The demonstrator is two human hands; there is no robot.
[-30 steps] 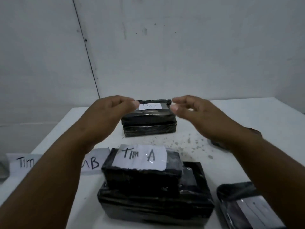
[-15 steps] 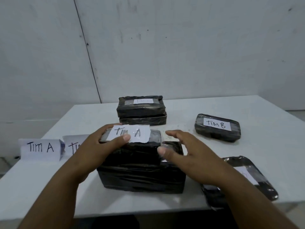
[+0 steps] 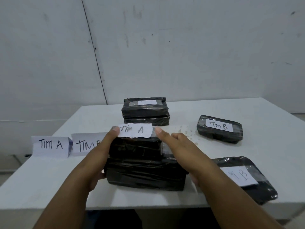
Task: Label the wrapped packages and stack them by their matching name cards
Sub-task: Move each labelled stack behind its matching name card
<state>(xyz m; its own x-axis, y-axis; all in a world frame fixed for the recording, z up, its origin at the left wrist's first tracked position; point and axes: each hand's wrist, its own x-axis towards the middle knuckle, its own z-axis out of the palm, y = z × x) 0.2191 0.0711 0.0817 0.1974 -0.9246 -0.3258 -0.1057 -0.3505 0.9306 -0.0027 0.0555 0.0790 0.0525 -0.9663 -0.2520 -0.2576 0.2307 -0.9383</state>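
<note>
A stack of two black wrapped packages (image 3: 145,169) stands at the table's front middle; the top one bears a white label "TIM A" (image 3: 137,130). My left hand (image 3: 100,154) grips the stack's left side, thumb under the lower package. My right hand (image 3: 178,149) presses against its right side, fingers by the label. Two folded name cards stand at the left: "TIM A" (image 3: 50,144) and "TIM B" (image 3: 87,143), the latter partly hidden by my left hand.
Another two-package stack (image 3: 146,112) sits behind, its label unreadable. A "TIM B" package (image 3: 220,128) lies at the right, and a second B-labelled package (image 3: 244,177) overhangs the white table's (image 3: 49,187) front right edge. Crumbs lie near the middle.
Both hands came back from the far stack to the near "TIM A" stack and closed on its sides. The camera view has tilted so more of the table shows.
</note>
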